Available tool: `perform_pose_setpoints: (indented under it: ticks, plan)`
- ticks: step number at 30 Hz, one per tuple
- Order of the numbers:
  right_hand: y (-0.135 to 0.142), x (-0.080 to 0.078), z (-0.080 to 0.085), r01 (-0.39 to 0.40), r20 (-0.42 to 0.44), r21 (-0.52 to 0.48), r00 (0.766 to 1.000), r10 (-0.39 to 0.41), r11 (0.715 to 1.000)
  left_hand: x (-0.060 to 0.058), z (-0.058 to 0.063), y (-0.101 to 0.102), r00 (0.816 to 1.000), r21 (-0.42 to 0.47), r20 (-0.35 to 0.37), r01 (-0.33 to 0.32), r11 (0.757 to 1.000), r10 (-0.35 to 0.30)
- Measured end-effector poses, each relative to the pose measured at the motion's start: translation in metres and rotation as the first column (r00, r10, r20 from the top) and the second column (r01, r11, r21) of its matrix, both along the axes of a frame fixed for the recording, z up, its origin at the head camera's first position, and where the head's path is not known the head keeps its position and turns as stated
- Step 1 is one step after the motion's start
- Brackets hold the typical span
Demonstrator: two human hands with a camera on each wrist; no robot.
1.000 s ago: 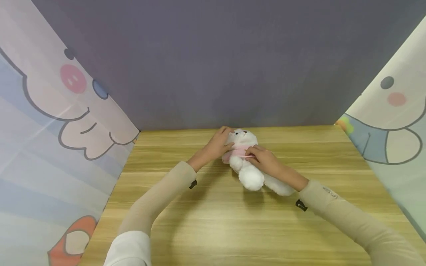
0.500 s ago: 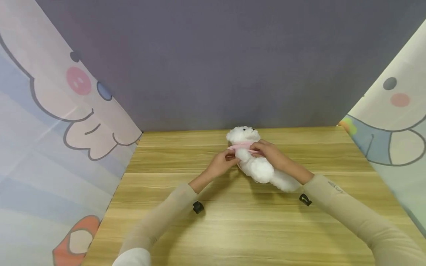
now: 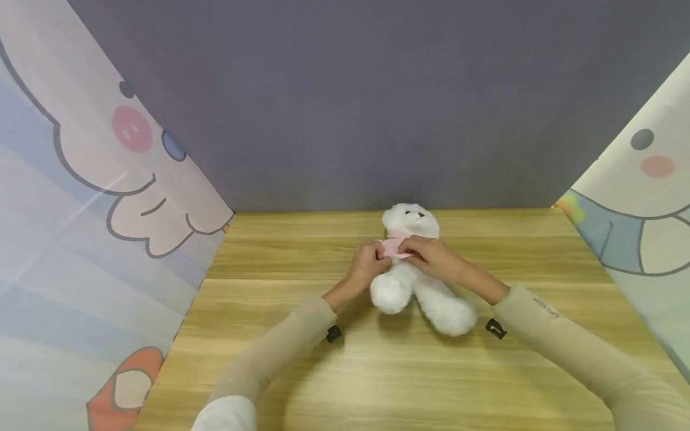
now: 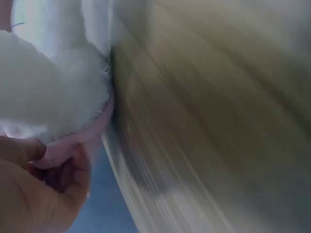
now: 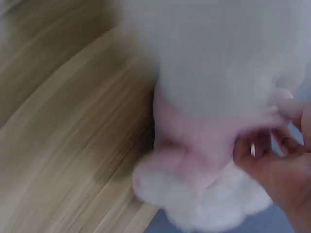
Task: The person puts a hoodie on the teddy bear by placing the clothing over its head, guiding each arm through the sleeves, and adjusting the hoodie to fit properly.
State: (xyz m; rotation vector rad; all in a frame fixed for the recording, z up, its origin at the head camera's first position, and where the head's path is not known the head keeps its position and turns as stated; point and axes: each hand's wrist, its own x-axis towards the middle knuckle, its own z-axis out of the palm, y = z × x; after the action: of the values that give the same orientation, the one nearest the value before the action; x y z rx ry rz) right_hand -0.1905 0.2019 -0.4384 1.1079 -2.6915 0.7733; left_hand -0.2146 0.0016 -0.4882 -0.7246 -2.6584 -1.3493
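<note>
A white plush bear (image 3: 412, 220) lies on its back on the table, its head toward the grey panel and its legs toward me. It wears a small pink shirt (image 3: 392, 246). My left hand (image 3: 366, 262) pinches the shirt's hem at the bear's side; in the left wrist view, thumb and fingers grip the pink edge (image 4: 90, 133) below the white fur. On the other side my right hand (image 3: 433, 258) pinches the front of the hem, and the right wrist view shows its fingers curled at the pink cloth (image 5: 209, 141). The right hand hides part of the bear's body.
The wood-grain table (image 3: 345, 371) reaches back to an upright grey panel (image 3: 345, 108). Cartoon-printed curtains (image 3: 64, 251) hang along the left, with another printed curtain (image 3: 663, 239) on the right. Small black clips (image 3: 495, 328) show below the sleeves.
The left hand has come down from beside the bear's head to the shirt's hem. The bear has turned and shifted right, its legs now spread apart. The right hand keeps hold of the shirt.
</note>
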Motion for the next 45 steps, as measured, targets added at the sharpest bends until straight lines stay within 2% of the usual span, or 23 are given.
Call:
perform_pose_setpoints:
  ticks: [3,5,8,11,13,15,18,21,23,24,26,28,30,33,36,38,41,45]
  plan:
    - [0.0,0.006,0.001,-0.066,0.011,-0.025,0.998,0.066,0.998,-0.005,-0.001,-0.002,0.982,-0.154,-0.191,-0.036,0.987,0.006]
    - [-0.001,0.008,-0.001,-0.043,0.021,-0.035,0.999,0.044,0.998,-0.007,0.001,-0.003,0.971,-0.193,-0.238,-0.037,0.98,-0.01]
    - [-0.001,0.011,-0.001,0.077,0.049,-0.032,0.996,-0.075,0.997,-0.005,0.007,-0.003,0.977,-0.146,-0.207,0.012,0.989,-0.042]
    - [-0.005,0.012,0.002,0.2,0.073,0.011,0.977,-0.2,0.98,0.0,0.016,-0.002,0.988,-0.049,-0.123,0.083,0.995,-0.088]
    - [-0.008,0.013,0.005,0.261,0.065,0.075,0.962,-0.266,0.962,0.005,0.02,0.0,0.992,0.001,-0.059,0.111,0.994,-0.11]
    - [-0.013,0.014,0.007,0.32,0.03,0.172,0.944,-0.329,0.932,0.01,0.021,0.001,0.993,0.037,-0.002,0.119,0.992,-0.119]
    - [-0.023,0.011,0.008,0.397,-0.066,0.332,0.914,-0.399,0.856,0.017,0.022,-0.001,0.994,0.064,0.033,0.1,0.993,-0.102]
    - [-0.031,0.005,0.007,0.46,-0.167,0.439,0.886,-0.433,0.772,0.023,0.024,-0.002,0.994,0.055,0.009,0.11,0.992,-0.111]
    - [-0.034,0.0,0.004,0.484,-0.213,0.466,0.874,-0.437,0.741,0.024,0.025,-0.001,0.991,0.045,-0.013,0.132,0.99,-0.131]
    - [-0.034,-0.003,0.002,0.489,-0.228,0.469,0.871,-0.435,0.735,0.024,0.024,-0.002,0.99,0.042,-0.014,0.142,0.989,-0.142]
    - [-0.032,-0.008,-0.002,0.473,-0.22,0.453,0.881,-0.419,0.755,0.023,0.023,-0.003,0.984,0.038,-0.014,0.176,0.984,-0.176]
    - [-0.028,-0.01,-0.005,0.431,-0.186,0.429,0.902,-0.39,0.794,0.022,0.022,-0.007,0.978,0.061,0.028,0.206,0.977,-0.208]
    - [-0.024,-0.011,-0.006,0.372,-0.136,0.384,0.928,-0.347,0.845,0.019,0.021,-0.016,0.978,0.068,0.058,0.197,0.978,-0.201]
    - [-0.016,-0.006,-0.004,0.288,-0.086,0.3,0.957,-0.275,0.909,0.011,0.02,-0.028,0.987,0.09,0.075,0.132,0.987,-0.139]
    - [-0.011,-0.001,-0.004,0.198,-0.127,0.222,0.977,-0.173,0.955,-0.002,0.02,-0.038,0.997,0.089,0.05,0.048,0.995,-0.053]
    - [-0.009,0.001,-0.006,0.152,-0.175,0.195,0.978,-0.118,0.969,-0.008,0.019,-0.039,0.998,0.081,0.045,0.035,0.996,-0.039]
    - [-0.008,0.003,-0.012,0.114,-0.214,0.197,0.974,-0.071,0.974,-0.013,0.013,-0.038,0.997,0.038,0.046,0.059,0.998,-0.061]
    - [-0.006,0.004,-0.013,0.093,-0.157,0.197,0.986,-0.062,0.976,-0.016,0.008,-0.03,0.997,0.004,0.032,0.066,0.998,-0.066]
